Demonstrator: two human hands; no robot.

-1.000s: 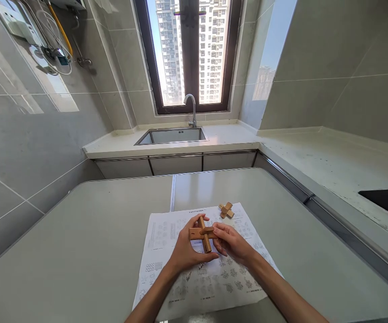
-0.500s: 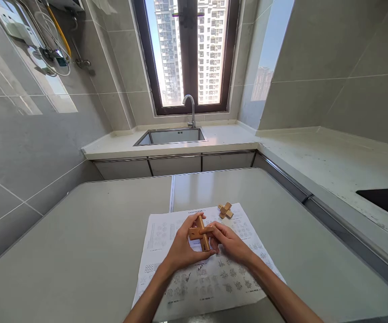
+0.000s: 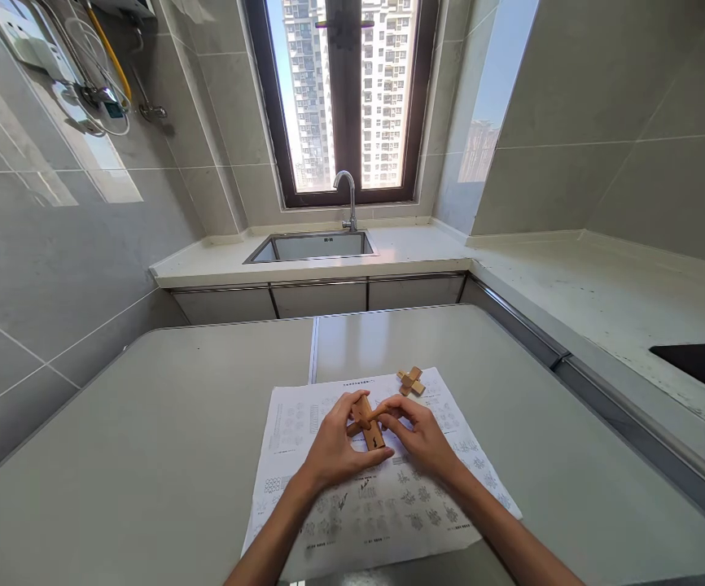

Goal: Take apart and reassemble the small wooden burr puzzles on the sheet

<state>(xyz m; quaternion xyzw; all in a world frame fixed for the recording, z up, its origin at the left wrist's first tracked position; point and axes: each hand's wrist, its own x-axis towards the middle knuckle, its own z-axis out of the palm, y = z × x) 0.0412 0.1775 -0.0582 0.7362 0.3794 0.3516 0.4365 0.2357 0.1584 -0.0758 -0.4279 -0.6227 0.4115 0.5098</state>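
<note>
Over a printed sheet, my left hand grips a wooden puzzle piece, a bar held lengthwise between thumb and fingers, with a dark mark near its lower end. My right hand pinches a second wooden puzzle piece that crosses the bar at its middle. Whether the two interlock I cannot tell, as fingers cover part of them. Beyond my right hand, a cross-shaped wooden puzzle assembly rests on the sheet's top edge. The paper sheet carries small printed diagrams and a few handwritten ticks.
A pale table with a seam fills the foreground. Behind it runs a white counter with a sink and a faucet under a window. On the right counter lies a black panel.
Between my hands the wooden pieces have turned: the crosspiece now slants, and the bar's marked face shows more. My right fingers have shifted slightly. The assembly on the sheet stays put.
</note>
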